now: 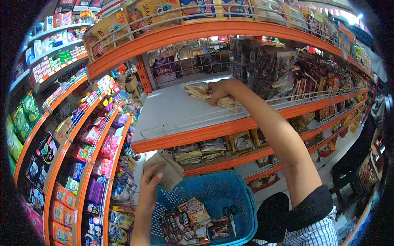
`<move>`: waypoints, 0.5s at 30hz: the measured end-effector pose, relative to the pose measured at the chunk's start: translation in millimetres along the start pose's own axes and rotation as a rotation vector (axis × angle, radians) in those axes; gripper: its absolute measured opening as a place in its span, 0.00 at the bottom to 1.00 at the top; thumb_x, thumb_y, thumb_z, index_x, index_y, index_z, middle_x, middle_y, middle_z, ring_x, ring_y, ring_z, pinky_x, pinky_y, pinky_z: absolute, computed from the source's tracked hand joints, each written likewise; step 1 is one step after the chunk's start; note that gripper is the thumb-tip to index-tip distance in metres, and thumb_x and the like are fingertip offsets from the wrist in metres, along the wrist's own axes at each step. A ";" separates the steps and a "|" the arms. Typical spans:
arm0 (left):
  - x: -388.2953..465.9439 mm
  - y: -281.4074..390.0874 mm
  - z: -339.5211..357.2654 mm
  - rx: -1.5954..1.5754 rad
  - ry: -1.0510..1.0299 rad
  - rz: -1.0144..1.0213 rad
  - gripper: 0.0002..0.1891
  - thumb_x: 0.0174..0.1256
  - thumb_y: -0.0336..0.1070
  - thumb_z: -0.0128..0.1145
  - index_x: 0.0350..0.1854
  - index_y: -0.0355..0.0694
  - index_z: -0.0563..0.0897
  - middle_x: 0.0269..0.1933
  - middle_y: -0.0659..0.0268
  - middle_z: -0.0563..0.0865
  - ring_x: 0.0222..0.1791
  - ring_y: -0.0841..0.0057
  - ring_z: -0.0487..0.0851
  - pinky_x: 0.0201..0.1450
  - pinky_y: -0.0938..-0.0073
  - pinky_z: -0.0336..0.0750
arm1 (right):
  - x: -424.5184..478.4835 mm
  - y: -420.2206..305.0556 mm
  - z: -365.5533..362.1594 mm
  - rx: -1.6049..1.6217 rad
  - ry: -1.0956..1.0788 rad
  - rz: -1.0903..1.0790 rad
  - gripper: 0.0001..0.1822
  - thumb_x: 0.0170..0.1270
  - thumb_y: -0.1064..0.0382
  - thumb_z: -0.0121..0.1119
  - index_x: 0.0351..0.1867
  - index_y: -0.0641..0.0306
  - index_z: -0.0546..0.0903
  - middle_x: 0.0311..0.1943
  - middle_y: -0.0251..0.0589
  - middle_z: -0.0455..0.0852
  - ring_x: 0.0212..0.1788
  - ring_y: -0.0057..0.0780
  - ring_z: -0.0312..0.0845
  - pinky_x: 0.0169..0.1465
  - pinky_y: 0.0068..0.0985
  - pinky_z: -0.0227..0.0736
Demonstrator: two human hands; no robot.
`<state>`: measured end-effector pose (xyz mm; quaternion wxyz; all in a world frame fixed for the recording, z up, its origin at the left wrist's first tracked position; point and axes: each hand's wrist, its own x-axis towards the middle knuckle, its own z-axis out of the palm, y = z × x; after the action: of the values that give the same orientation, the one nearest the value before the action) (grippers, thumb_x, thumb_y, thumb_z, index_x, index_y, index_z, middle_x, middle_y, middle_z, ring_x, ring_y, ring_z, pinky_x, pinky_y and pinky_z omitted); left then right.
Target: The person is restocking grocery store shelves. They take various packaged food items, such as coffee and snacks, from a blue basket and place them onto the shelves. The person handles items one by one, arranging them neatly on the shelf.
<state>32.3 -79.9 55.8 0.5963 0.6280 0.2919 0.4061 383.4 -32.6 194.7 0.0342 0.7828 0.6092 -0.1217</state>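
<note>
My right hand (221,91) reaches over the middle shelf (166,107) and grips a stack of flat yellowish packets (197,91) lying on it. Dark packets (264,66) stand just to the right of that hand. Lower left, my left hand (153,178) holds a folded greyish-brown cloth (166,172) over the left rim of a blue plastic basket (243,196). Inside the basket are several sachets (184,224), a cream-coloured packet (197,210) and a pair of scissors (231,215) with dark handles.
An orange shelf edge with a wire rail (197,135) runs in front of the middle shelf. Above it, an upper shelf (215,29) holds large packets. Lower shelves (221,163) carry more packets. Another stocked rack (77,123) stands at left. A woven basket (369,169) is at far right.
</note>
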 end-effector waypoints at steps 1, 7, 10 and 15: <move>1.5 -2.9 -1.5 0.003 -0.001 0.016 0.21 0.51 0.37 0.54 0.48 0.35 0.75 0.51 0.61 0.75 0.53 0.73 0.69 0.57 0.75 0.57 | 0.1 2.2 6.3 -0.047 0.142 -0.023 0.47 0.29 0.48 0.62 0.60 0.53 0.61 0.53 0.50 0.70 0.50 0.43 0.70 0.49 0.36 0.67; 6.6 -11.9 -8.3 0.048 -0.043 0.056 0.21 0.51 0.37 0.55 0.49 0.36 0.75 0.50 0.63 0.76 0.52 0.75 0.69 0.56 0.77 0.59 | -1.5 -12.5 21.3 -0.279 0.464 -0.073 0.27 0.36 0.58 0.61 0.43 0.64 0.76 0.39 0.51 0.79 0.45 0.44 0.74 0.47 0.37 0.70; 4.0 -9.7 -10.3 0.061 -0.037 0.067 0.20 0.52 0.36 0.56 0.48 0.35 0.75 0.50 0.64 0.76 0.52 0.75 0.69 0.56 0.76 0.59 | -11.7 -30.2 13.1 -0.397 0.538 -0.134 0.23 0.39 0.60 0.60 0.41 0.66 0.77 0.39 0.51 0.79 0.43 0.45 0.75 0.45 0.37 0.71; 3.6 -5.3 -10.4 -0.036 -0.080 0.008 0.19 0.53 0.35 0.56 0.48 0.35 0.75 0.51 0.62 0.76 0.54 0.75 0.69 0.57 0.75 0.58 | -29.9 -14.3 -29.2 -0.212 0.551 -0.264 0.23 0.36 0.61 0.60 0.40 0.66 0.77 0.35 0.48 0.80 0.42 0.42 0.75 0.47 0.33 0.70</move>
<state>25.8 -70.9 50.8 0.6170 0.6340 0.2581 0.3883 367.1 -51.4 231.3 -0.0668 0.6926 0.7011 0.1556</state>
